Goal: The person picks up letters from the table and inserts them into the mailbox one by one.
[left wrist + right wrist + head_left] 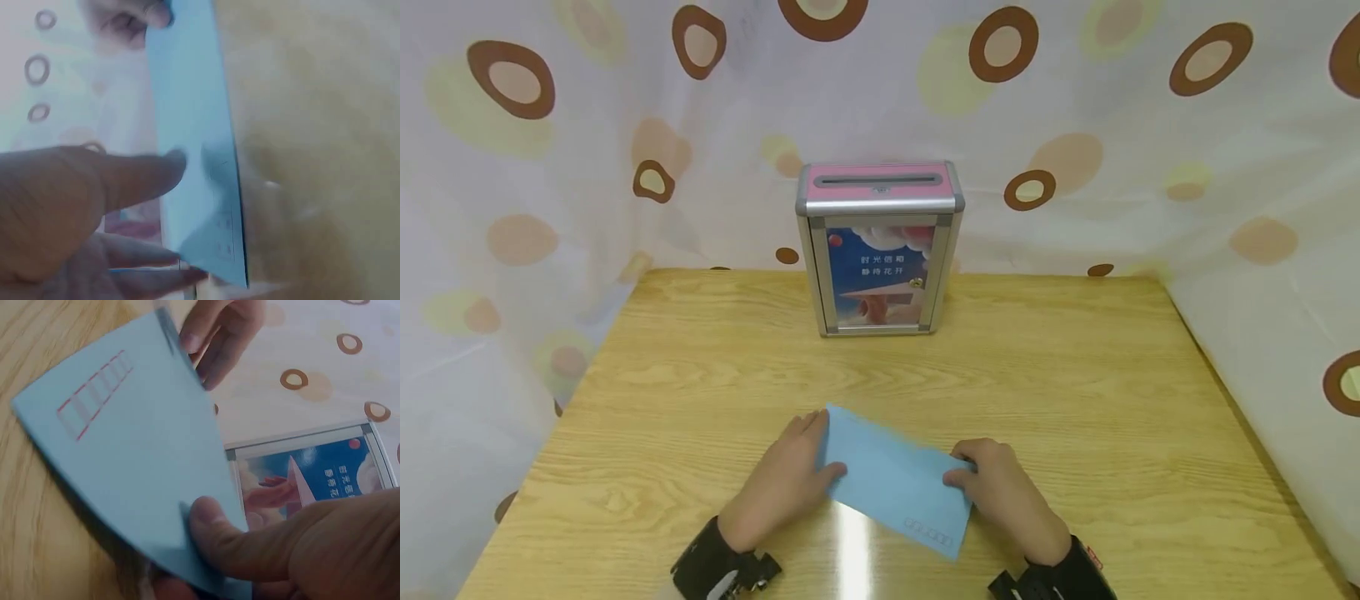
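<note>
A light blue envelope point(887, 471) slants between both hands over the wooden table, its row of small printed boxes near the lower right corner. My left hand point(786, 479) pinches its left end, thumb on the near face and fingers behind. At the other end, my right hand point(1000, 487) grips the edge between thumb and fingers. The right wrist view shows the envelope point(137, 444) bowed, with red-lined boxes toward the far corner. In the left wrist view, the thumb of the left hand point(69, 200) lies across the paper point(190, 112).
A silver-framed letter box point(880, 250) stands upright at the back of the table point(700, 367). Its pink top has a narrow slot point(877, 180), and its front has a picture panel and a lock. A patterned curtain point(895, 92) hangs behind and along both sides.
</note>
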Demonstrator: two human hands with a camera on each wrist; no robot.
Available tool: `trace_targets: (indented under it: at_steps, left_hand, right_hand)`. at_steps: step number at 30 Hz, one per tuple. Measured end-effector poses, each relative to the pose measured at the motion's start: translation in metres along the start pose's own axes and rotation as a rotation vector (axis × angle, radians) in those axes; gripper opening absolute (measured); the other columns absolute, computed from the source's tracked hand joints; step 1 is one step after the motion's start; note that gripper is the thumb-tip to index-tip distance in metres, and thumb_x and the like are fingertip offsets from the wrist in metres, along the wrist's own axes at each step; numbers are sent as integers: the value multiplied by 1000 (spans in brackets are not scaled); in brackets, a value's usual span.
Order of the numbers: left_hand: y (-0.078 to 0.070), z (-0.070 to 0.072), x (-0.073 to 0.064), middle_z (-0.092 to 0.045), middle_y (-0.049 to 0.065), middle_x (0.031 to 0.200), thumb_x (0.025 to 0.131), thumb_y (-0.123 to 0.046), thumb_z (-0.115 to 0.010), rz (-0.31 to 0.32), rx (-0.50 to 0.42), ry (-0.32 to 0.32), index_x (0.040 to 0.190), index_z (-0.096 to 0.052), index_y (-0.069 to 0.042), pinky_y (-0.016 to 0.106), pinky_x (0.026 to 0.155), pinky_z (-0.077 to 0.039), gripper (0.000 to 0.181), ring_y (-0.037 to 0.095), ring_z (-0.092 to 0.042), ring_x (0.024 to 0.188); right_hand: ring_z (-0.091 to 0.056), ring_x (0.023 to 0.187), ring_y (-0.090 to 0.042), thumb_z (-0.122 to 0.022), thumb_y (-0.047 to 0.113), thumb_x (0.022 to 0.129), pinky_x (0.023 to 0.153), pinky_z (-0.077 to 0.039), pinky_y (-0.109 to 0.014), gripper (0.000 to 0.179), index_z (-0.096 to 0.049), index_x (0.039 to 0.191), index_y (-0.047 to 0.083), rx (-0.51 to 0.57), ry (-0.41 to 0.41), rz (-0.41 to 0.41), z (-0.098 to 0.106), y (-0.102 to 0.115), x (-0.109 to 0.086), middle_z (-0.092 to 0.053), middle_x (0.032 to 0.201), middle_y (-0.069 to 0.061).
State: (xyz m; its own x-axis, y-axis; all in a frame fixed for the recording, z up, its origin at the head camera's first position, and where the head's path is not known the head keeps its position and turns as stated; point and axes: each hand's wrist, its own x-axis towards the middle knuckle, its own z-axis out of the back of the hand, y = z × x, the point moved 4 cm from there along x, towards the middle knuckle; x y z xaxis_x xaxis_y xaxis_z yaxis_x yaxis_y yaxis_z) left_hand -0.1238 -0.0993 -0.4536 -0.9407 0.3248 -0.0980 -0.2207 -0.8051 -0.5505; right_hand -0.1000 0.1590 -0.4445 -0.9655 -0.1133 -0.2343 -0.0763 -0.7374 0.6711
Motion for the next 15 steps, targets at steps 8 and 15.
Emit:
trace_targets:
  at_steps: [8,15]
  left_hand:
    - [10,46,12,-75,11,101,94,-12,-76,24,-472,-285,124,-72,-4,25,74,-59,31,16,-73,86]
    - [-5,66,11,-79,4,92,95,-5,-73,0,-1023,-387,118,-71,8,31,78,-64,27,15,-76,84]
  right_hand:
    - [-60,65,-10,-79,8,87,55,-47,-20,7,-79,94,6,112,-115,20,12,-1,-5,-74,81,1]
    - [-66,63,-11,-82,6,84,56,-53,-21,12,-81,96,5,308,-271,32,15,7,-7,-77,80,-4]
